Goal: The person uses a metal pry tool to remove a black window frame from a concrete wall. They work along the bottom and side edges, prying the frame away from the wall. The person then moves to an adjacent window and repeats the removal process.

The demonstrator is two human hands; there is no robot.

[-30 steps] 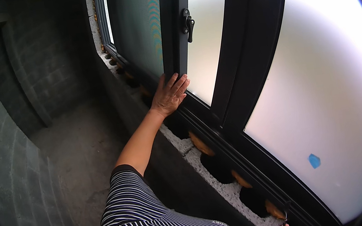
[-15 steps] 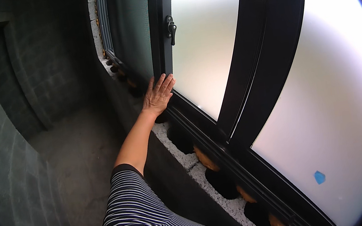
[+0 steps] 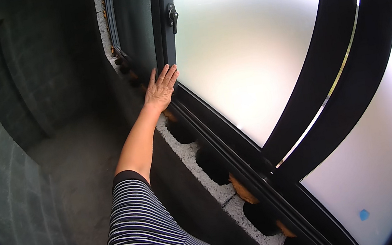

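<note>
My left hand (image 3: 160, 93) lies flat against the dark upright frame of a window sash (image 3: 171, 44), close to its lower corner. Its fingers are stretched out, pointing up, and their tips reach the edge of the frosted pane (image 3: 247, 61). Above the hand, on the same upright, is a black latch handle (image 3: 173, 18). A narrow bright gap (image 3: 340, 73) runs between this sash and the dark frame of a second frosted panel (image 3: 370, 169). My right hand is out of view.
Below the window runs a black bottom track (image 3: 242, 176) over hollow concrete blocks (image 3: 225, 193) with orange-brown foam lumps (image 3: 242, 189). To the left are a grey block wall (image 3: 7, 197), a dark doorway (image 3: 3, 88) and a floor (image 3: 82, 157). A blue patch (image 3: 364, 214) marks the second panel.
The gap between the two window panels has widened, as the sash under my left hand has slid away leftward. The hand stays flat on its upright. The view has shifted somewhat.
</note>
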